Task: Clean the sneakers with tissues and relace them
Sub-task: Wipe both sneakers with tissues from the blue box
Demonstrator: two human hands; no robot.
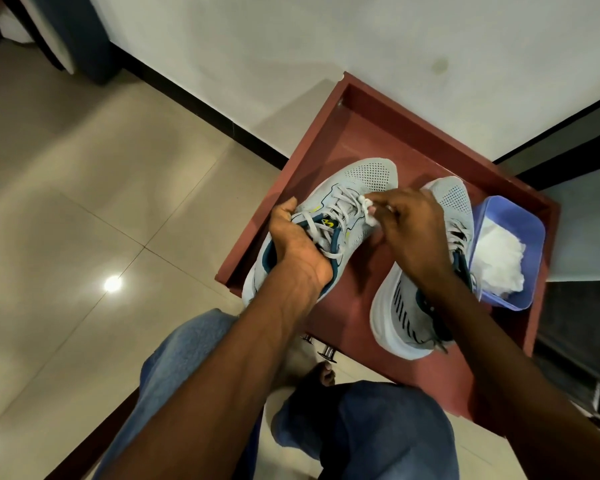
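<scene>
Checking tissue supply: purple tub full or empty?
Not empty. The purple tub holds a crumpled heap of white tissues covering much of its floor, below the rim. How many, cannot tell.

arms bare, no sleeves | blue jeans [378,434], apparently denim | barefoot

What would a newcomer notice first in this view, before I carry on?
The two hands at the centre: the left hand grips the collar of the left sneaker, while the right hand pinches a white tissue against its laces. The other sneaker lies tilted on its side beside it on the red table, with a purple tub of tissues at the right edge.
</scene>
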